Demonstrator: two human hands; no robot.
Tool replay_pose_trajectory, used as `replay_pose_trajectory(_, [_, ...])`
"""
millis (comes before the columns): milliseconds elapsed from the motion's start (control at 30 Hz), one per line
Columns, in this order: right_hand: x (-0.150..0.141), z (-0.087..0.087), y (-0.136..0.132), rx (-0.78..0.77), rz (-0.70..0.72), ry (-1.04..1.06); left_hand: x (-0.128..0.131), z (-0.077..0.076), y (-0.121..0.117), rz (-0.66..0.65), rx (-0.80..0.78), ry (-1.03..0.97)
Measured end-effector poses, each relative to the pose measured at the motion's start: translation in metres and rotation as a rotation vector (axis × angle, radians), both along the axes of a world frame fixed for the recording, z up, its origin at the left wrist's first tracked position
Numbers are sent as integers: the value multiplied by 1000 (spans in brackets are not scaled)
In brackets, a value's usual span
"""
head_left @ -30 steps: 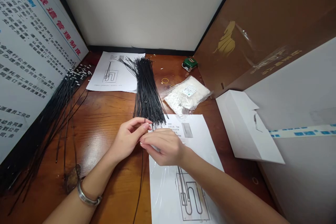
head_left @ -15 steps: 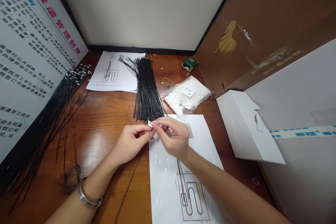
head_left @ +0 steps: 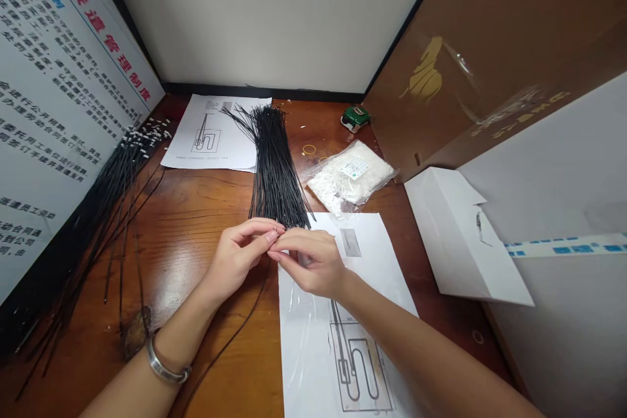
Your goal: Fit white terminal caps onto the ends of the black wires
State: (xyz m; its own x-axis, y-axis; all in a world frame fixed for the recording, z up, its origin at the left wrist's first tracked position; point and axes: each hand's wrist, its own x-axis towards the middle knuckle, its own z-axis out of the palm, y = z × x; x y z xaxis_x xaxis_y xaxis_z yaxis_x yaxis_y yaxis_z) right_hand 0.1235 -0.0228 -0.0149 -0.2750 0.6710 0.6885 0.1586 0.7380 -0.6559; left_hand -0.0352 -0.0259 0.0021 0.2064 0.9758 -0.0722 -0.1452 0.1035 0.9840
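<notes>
Just nearer than the bundle [head_left: 274, 166], left hand [head_left: 238, 255] touching right hand [head_left: 316, 261], forearms angled inward, left fingers pinching a wire [head_left: 245, 321], right fingers pressed together

Small assembly workshop | wooden worktable [head_left: 210, 199] | black wire bundle [head_left: 277, 170] | bag of white pieces [head_left: 350, 176] | printed diagram [head_left: 308, 353]

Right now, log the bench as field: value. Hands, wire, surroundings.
Left hand: pinching, thumb against fingers; bangle on wrist
Right hand: meets left fingertips; whatever it grips is hidden
Black wire: trails from the left fingertips toward the near edge of view; upper end hidden
Wire bundle: on the table, just beyond the hands
White-tipped wires: far left, beside the lettered board
Plastic bag: right of the bundle, white contents, labelled
Near sheet: partly under right hand and forearm, line drawing showing
</notes>
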Motion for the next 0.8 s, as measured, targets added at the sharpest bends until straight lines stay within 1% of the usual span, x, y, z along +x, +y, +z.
replay_pose_trajectory(67, [1,2,0,6,-36,23,0,-2,0,9,-51,-18])
replay_pose_trajectory(167, [1,5,0,-27,-167,71,0,-4,0,-6,-109,-7])
replay_pose_trajectory(233, [1,6,0,-75,-243,106,1,-4,-1,-20,-106,13])
replay_pose_trajectory(300, [0,6,1,-117,-273,125,1,-2,-1,-29,-84,46])
replay_pose_trajectory(567, [1,2,2,-213,-242,164,1,4,-2,-47,0,161])
replay_pose_trajectory(700, [3,1,2,-258,-224,145,1,3,-2,-27,36,171])
replay_pose_trajectory(800, [3,2,1,-267,-198,139,1,3,-1,-15,28,154])
